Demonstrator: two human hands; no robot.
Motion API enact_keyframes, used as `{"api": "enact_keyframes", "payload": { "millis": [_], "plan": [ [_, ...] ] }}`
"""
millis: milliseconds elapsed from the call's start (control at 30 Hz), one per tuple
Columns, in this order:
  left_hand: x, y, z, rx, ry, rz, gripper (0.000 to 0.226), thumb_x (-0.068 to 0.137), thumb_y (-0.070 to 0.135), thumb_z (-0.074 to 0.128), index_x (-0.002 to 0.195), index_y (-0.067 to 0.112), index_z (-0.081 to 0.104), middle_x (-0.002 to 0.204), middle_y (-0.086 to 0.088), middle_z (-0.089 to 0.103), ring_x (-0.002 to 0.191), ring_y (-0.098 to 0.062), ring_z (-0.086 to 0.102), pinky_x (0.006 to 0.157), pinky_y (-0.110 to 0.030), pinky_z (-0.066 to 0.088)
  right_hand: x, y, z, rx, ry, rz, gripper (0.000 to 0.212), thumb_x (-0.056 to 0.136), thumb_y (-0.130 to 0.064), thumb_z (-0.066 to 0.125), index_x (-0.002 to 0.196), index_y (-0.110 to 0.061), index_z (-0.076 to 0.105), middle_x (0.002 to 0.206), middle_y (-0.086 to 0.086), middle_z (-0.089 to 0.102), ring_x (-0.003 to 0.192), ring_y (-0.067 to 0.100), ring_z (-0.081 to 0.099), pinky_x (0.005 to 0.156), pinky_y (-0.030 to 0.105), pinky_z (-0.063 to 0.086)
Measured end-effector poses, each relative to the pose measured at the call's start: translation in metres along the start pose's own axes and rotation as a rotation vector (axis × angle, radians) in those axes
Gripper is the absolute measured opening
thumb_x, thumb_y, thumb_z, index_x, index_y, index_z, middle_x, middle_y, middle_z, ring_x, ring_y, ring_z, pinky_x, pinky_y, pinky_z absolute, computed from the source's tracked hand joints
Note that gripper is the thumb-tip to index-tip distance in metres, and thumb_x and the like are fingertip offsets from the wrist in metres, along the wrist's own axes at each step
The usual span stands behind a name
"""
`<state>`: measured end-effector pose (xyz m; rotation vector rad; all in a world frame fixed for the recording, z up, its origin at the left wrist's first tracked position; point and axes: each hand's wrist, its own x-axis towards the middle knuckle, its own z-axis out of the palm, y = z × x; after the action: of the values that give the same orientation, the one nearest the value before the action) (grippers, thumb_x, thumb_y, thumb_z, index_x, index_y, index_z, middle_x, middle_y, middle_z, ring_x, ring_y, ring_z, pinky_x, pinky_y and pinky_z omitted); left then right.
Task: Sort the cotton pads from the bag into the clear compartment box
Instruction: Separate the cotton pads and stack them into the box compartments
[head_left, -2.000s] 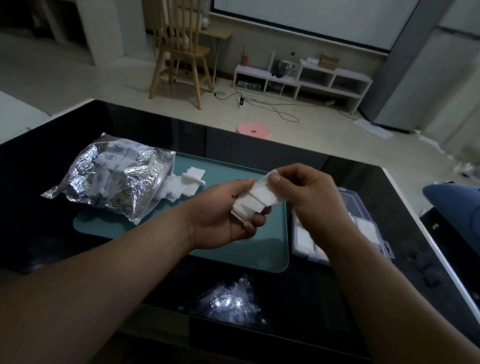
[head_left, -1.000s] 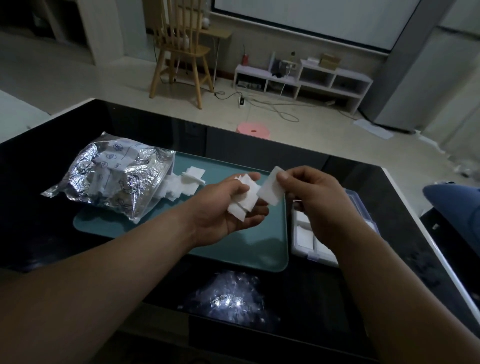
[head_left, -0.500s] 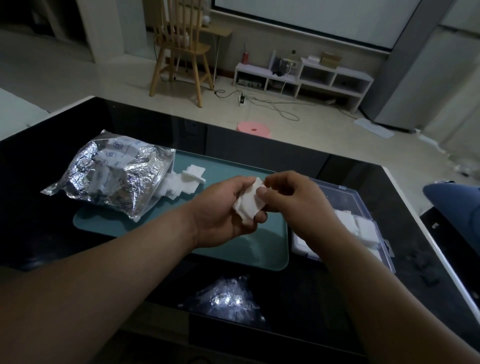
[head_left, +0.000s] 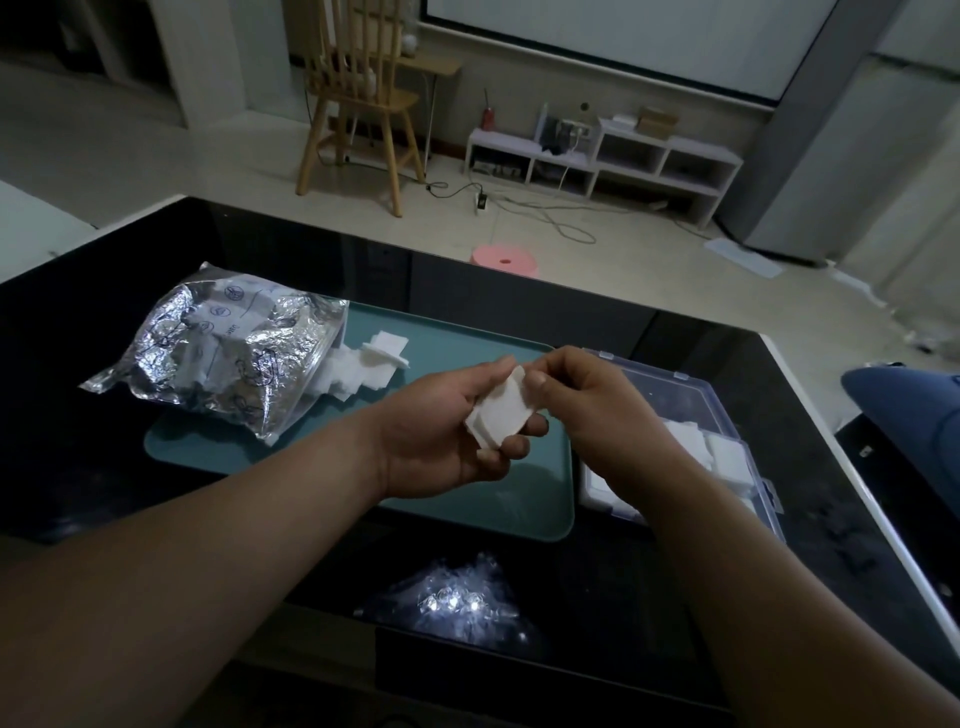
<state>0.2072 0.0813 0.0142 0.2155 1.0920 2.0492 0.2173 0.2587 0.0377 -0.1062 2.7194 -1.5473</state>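
My right hand (head_left: 587, 397) is back pinching the top of the cotton pads (head_left: 503, 415) my left hand (head_left: 434, 434) grips. Next one goes in the compartment box (head_left: 675, 389).

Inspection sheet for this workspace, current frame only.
Surface: black glossy table, teal mat on it.
Job's things: foil bag partly on mat, loose pads spilling from its mouth; clear box right of mat, holding sorted pads.
Clutter: bright glint near table's front edge; reflection or wrap, cannot tell.
Grippers: left hand holds pad stack; right hand pinches its top edge.
Cables: cords on floor by white shelf.
Surroundings: wooden chair, pink stool.
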Motion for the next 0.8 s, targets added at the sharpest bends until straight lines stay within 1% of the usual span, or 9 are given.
{"api": "enact_keyframes", "payload": {
  "millis": [67,133,200,300,367,533,600,700,800],
  "plan": [
    [0.001,0.0,-0.002,-0.014,0.01,0.019,0.044,0.109,0.042,0.041,0.143,0.017,0.053,0.091,-0.007,0.057,0.074,-0.016,0.051,0.051,-0.02,0.04,-0.003,0.0,0.0,-0.047,0.038,-0.077,0.012,0.1,-0.035,0.067,0.1,-0.025,0.063,0.092,-0.008,0.07,0.088,0.007,0.066,0.083,0.033,0.054],
    [0.003,0.0,-0.003,-0.047,0.035,0.038,0.042,0.108,0.043,0.043,0.139,0.019,0.057,0.093,-0.005,0.059,0.076,-0.015,0.053,0.056,-0.021,0.044,-0.008,-0.004,0.001,-0.153,0.037,-0.209,0.023,0.092,-0.042,0.075,0.102,-0.03,0.059,0.099,-0.013,0.063,0.094,0.002,0.059,0.079,0.02,0.045],
    [0.006,0.0,-0.006,-0.056,0.043,0.046,0.042,0.107,0.046,0.044,0.133,0.019,0.064,0.11,-0.008,0.059,0.079,-0.012,0.056,0.063,-0.022,0.048,-0.011,-0.006,0.002,-0.244,-0.054,-0.288,0.034,0.085,-0.047,0.079,0.107,-0.031,0.061,0.11,-0.014,0.06,0.108,0.003,0.056,0.082,0.012,0.044],
    [0.008,-0.001,-0.01,-0.011,0.048,0.046,0.051,0.107,0.05,0.042,0.14,0.016,0.06,0.132,-0.013,0.055,0.098,-0.018,0.057,0.077,-0.028,0.044,-0.011,-0.003,0.007,-0.345,-0.101,-0.354,0.044,0.078,-0.058,0.075,0.109,-0.032,0.061,0.115,-0.017,0.057,0.115,0.01,0.053,0.094,0.026,0.052],
    [0.009,-0.001,-0.011,-0.012,0.053,0.04,0.049,0.107,0.048,0.04,0.136,0.014,0.062,0.128,-0.012,0.059,0.103,-0.023,0.054,0.078,-0.03,0.041,-0.013,-0.003,0.009,-0.396,-0.085,-0.373,0.048,0.072,-0.065,0.07,0.107,-0.034,0.058,0.117,-0.019,0.055,0.116,0.012,0.051,0.096,0.041,0.054],
    [0.007,-0.002,-0.006,-0.015,0.056,0.024,0.045,0.107,0.048,0.038,0.126,0.019,0.067,0.114,-0.008,0.065,0.087,-0.018,0.05,0.072,-0.029,0.041,-0.013,-0.001,0.008,-0.37,-0.107,-0.314,0.044,0.074,-0.054,0.078,0.1,-0.034,0.048,0.117,-0.013,0.057,0.106,0.016,0.06,0.088,0.044,0.059],
    [0.006,-0.002,-0.003,-0.048,0.065,0.014,0.046,0.107,0.049,0.037,0.126,0.019,0.066,0.117,-0.01,0.062,0.089,-0.018,0.053,0.07,-0.029,0.051,-0.013,-0.001,0.005,-0.279,-0.135,-0.291,0.044,0.079,-0.042,0.084,0.101,-0.031,0.048,0.117,-0.008,0.058,0.097,0.013,0.064,0.08,0.037,0.061],
    [0.004,0.0,-0.001,-0.083,0.069,0.011,0.045,0.107,0.053,0.037,0.123,0.021,0.065,0.113,-0.012,0.058,0.083,-0.018,0.055,0.069,-0.031,0.054,-0.016,-0.005,0.0,-0.216,-0.142,-0.292,0.043,0.083,-0.025,0.086,0.104,-0.021,0.049,0.118,-0.016,0.057,0.096,-0.009,0.059,0.074,0.009,0.049],
    [0.005,-0.001,0.004,-0.069,0.056,0.005,0.042,0.107,0.052,0.037,0.11,0.021,0.066,0.09,-0.007,0.054,0.07,-0.016,0.047,0.066,-0.03,0.05,-0.017,-0.003,-0.004,-0.261,-0.131,-0.284,0.043,0.082,-0.031,0.086,0.102,-0.027,0.048,0.114,-0.021,0.057,0.097,-0.011,0.055,0.074,0.005,0.043]
  ]
}}
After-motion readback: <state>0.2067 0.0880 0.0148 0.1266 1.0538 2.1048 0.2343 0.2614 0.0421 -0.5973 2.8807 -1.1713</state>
